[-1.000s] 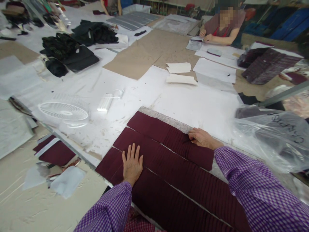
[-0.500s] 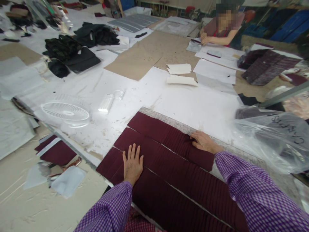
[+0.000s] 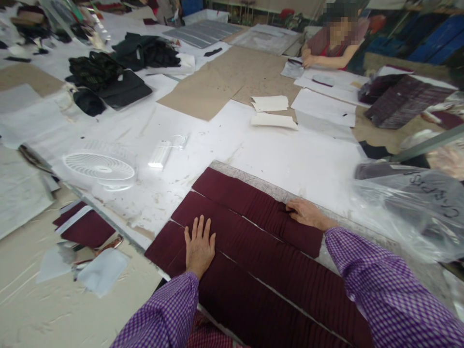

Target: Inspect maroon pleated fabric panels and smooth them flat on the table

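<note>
Overlapping maroon fabric pieces (image 3: 268,256) lie in long rows on a grey board (image 3: 250,180), their edges making close ridges. My left hand (image 3: 200,246) rests flat on the near rows, fingers spread, gripping nothing. At the far row (image 3: 235,188), my right hand (image 3: 310,213) has its fingers bent and pressed together on a maroon fabric piece (image 3: 302,237), close to the row's far edge. The fingertips pinch the cloth there; the thumb is partly hidden. Both forearms wear purple checked sleeves.
A white fan (image 3: 99,166) and a white power strip (image 3: 161,153) lie left of the board. To the right sits a clear plastic bag (image 3: 409,208). Maroon stacks (image 3: 408,100) stand farther back, near another person (image 3: 331,48). Dark cloth (image 3: 123,89) is piled at the far left.
</note>
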A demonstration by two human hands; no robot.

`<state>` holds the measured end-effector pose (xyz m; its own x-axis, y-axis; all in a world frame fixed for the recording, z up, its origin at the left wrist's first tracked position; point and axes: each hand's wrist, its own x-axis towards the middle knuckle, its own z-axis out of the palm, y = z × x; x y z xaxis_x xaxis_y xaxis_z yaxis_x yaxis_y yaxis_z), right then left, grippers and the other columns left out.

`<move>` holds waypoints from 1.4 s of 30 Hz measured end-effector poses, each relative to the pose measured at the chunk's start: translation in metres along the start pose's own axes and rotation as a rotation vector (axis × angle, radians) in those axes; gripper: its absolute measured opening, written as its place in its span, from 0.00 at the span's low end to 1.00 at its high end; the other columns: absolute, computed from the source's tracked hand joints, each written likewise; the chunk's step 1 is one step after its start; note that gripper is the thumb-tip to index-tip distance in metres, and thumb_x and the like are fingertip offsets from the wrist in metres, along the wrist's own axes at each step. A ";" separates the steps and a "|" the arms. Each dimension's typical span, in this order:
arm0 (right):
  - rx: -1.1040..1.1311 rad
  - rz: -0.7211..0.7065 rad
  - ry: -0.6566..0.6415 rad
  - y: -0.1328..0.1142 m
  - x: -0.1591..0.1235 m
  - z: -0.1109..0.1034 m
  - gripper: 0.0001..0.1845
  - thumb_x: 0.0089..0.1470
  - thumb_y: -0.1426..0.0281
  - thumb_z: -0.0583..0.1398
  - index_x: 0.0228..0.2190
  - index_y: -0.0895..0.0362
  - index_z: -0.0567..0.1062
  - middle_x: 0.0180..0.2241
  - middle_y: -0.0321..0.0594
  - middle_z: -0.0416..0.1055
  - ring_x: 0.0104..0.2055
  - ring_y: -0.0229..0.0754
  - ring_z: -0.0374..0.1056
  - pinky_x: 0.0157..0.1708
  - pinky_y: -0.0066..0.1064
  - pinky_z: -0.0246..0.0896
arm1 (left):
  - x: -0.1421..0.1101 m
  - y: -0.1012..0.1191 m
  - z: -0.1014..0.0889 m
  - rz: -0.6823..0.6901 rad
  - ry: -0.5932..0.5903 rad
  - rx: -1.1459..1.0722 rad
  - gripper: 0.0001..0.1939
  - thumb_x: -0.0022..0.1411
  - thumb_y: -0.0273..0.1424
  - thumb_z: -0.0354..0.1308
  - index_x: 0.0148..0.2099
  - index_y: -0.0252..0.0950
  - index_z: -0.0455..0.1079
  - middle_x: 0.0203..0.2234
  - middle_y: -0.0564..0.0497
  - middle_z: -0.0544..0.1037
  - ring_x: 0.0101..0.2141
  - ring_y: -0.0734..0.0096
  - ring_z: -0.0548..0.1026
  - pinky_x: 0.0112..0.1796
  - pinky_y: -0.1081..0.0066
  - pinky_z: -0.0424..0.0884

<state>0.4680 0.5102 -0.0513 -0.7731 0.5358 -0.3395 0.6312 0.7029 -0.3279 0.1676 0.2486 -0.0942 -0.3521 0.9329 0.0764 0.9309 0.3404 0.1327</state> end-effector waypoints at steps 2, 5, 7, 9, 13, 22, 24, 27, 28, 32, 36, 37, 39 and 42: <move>0.051 0.015 -0.011 0.002 -0.001 -0.002 0.10 0.58 0.65 0.57 0.38 0.58 0.73 0.39 0.41 0.72 0.43 0.44 0.67 0.45 0.42 0.61 | 0.000 0.000 0.000 0.000 0.003 -0.005 0.26 0.66 0.35 0.43 0.64 0.35 0.52 0.64 0.40 0.53 0.64 0.52 0.48 0.59 0.42 0.46; 0.136 0.054 -0.033 0.009 -0.005 -0.004 0.14 0.57 0.62 0.57 0.41 0.57 0.73 0.41 0.41 0.73 0.42 0.45 0.69 0.43 0.41 0.63 | 0.000 0.000 0.001 0.000 0.007 -0.012 0.26 0.66 0.35 0.43 0.64 0.35 0.52 0.64 0.40 0.53 0.64 0.52 0.48 0.59 0.42 0.46; 0.188 0.081 -0.052 0.015 -0.008 -0.005 0.15 0.57 0.60 0.58 0.42 0.57 0.73 0.40 0.40 0.74 0.39 0.44 0.69 0.41 0.40 0.64 | 0.000 -0.001 0.001 -0.001 0.011 -0.015 0.26 0.66 0.35 0.43 0.64 0.35 0.52 0.64 0.41 0.53 0.64 0.52 0.48 0.59 0.42 0.46; 0.231 0.103 -0.069 0.022 -0.011 -0.005 0.16 0.56 0.59 0.58 0.41 0.57 0.73 0.38 0.40 0.74 0.38 0.43 0.70 0.40 0.40 0.64 | 0.000 -0.001 0.001 -0.002 0.014 -0.018 0.26 0.66 0.35 0.43 0.64 0.35 0.52 0.64 0.41 0.53 0.64 0.53 0.48 0.59 0.42 0.46; 0.297 0.140 -0.100 0.033 -0.018 -0.004 0.17 0.55 0.58 0.58 0.39 0.58 0.73 0.35 0.39 0.74 0.37 0.43 0.70 0.39 0.40 0.65 | 0.000 -0.001 0.000 -0.002 0.012 -0.022 0.26 0.66 0.35 0.43 0.64 0.35 0.52 0.64 0.41 0.53 0.64 0.53 0.48 0.59 0.42 0.46; 0.237 0.225 -0.144 0.033 -0.024 -0.001 0.17 0.59 0.58 0.55 0.32 0.58 0.73 0.29 0.36 0.72 0.30 0.39 0.69 0.33 0.35 0.65 | 0.000 -0.001 0.000 -0.002 0.016 -0.026 0.26 0.66 0.35 0.42 0.64 0.35 0.52 0.64 0.41 0.53 0.64 0.53 0.48 0.59 0.42 0.46; 0.189 0.233 -0.152 0.031 -0.021 -0.002 0.16 0.59 0.58 0.55 0.31 0.58 0.73 0.28 0.35 0.72 0.29 0.38 0.69 0.33 0.34 0.65 | 0.000 -0.001 0.000 -0.002 0.018 -0.027 0.26 0.66 0.35 0.42 0.64 0.35 0.52 0.64 0.41 0.53 0.64 0.52 0.48 0.59 0.42 0.46; 0.126 0.233 -0.158 0.026 -0.019 -0.006 0.14 0.59 0.60 0.56 0.31 0.59 0.73 0.28 0.34 0.71 0.29 0.38 0.68 0.32 0.34 0.65 | 0.000 -0.001 0.001 -0.001 0.016 -0.025 0.26 0.66 0.35 0.43 0.64 0.35 0.52 0.64 0.41 0.53 0.64 0.52 0.48 0.59 0.42 0.46; 0.108 0.228 -0.158 0.023 -0.019 -0.007 0.14 0.59 0.61 0.56 0.31 0.59 0.73 0.28 0.35 0.71 0.29 0.38 0.68 0.33 0.34 0.65 | 0.000 -0.001 0.001 -0.001 0.014 -0.023 0.26 0.66 0.35 0.43 0.64 0.35 0.52 0.64 0.41 0.53 0.64 0.52 0.48 0.59 0.42 0.46; 0.052 0.204 -0.156 0.017 -0.020 -0.012 0.12 0.59 0.64 0.56 0.31 0.59 0.73 0.29 0.35 0.72 0.30 0.37 0.68 0.34 0.34 0.65 | 0.000 -0.001 0.001 0.000 0.008 -0.017 0.26 0.66 0.35 0.43 0.64 0.35 0.53 0.64 0.41 0.53 0.64 0.52 0.48 0.59 0.42 0.46; 0.031 0.177 -0.161 0.018 -0.019 -0.013 0.12 0.60 0.64 0.56 0.31 0.59 0.73 0.29 0.35 0.72 0.30 0.37 0.68 0.33 0.34 0.65 | 0.001 -0.001 0.001 0.002 0.005 -0.009 0.26 0.66 0.35 0.43 0.64 0.35 0.52 0.64 0.41 0.54 0.64 0.52 0.47 0.59 0.42 0.46; 0.027 0.173 -0.162 0.019 -0.018 -0.012 0.12 0.60 0.64 0.56 0.31 0.59 0.73 0.29 0.35 0.72 0.30 0.37 0.68 0.33 0.34 0.65 | 0.000 -0.001 0.001 0.002 0.004 -0.007 0.26 0.66 0.35 0.43 0.64 0.35 0.52 0.64 0.41 0.54 0.64 0.52 0.47 0.59 0.42 0.46; 0.016 0.166 -0.157 0.020 -0.018 -0.010 0.12 0.60 0.63 0.56 0.31 0.59 0.73 0.29 0.35 0.72 0.31 0.38 0.68 0.34 0.34 0.65 | 0.000 0.000 0.001 0.002 0.004 -0.004 0.26 0.66 0.35 0.43 0.64 0.35 0.52 0.64 0.41 0.53 0.64 0.53 0.47 0.59 0.42 0.46; -0.001 0.154 -0.138 0.022 -0.018 -0.008 0.11 0.59 0.64 0.56 0.31 0.58 0.73 0.30 0.36 0.72 0.33 0.39 0.68 0.36 0.36 0.64 | 0.000 0.000 0.001 0.000 0.000 0.002 0.26 0.66 0.35 0.42 0.64 0.35 0.52 0.64 0.41 0.53 0.64 0.52 0.47 0.59 0.42 0.46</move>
<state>0.4950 0.5200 -0.0454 -0.6515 0.5678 -0.5032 0.7411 0.6183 -0.2618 0.1678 0.2490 -0.0947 -0.3523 0.9328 0.0765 0.9310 0.3408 0.1310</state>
